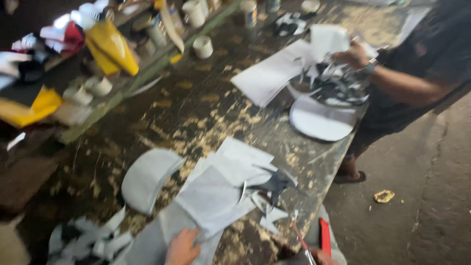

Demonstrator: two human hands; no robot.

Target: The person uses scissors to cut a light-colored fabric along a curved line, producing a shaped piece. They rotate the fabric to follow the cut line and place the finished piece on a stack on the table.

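A long dark worktable (196, 105), worn and blotched with pale yellow glue stains, runs from seven o'clock up to one o'clock. At about two o'clock a co-worker in dark clothing (422, 64) stands at its far edge, a hand (354, 55) raised over a heap of white sheets and black offcuts (314, 73); just below that heap lies a round white disc (320, 121). Near six o'clock spreads a loose stack of pale grey-white cut sheets (221, 189), with black and white scraps (272, 194) just beside it toward four o'clock. A curved grey-white cap-shaped panel (146, 177) lies at about eight o'clock of the stack. Yellow and red cloth pieces (110, 46) and small white pots (202, 46) crowd a shelf at ten to eleven o'clock.

The person's left hand (182, 246), at six o'clock, rests on the lower edge of the sheet stack, fingers curled against it. The right hand (321, 256), at five o'clock, is mostly cut off by the frame; it appears closed round red-handled scissors (314, 240), blades blurred. The two hands are well apart.
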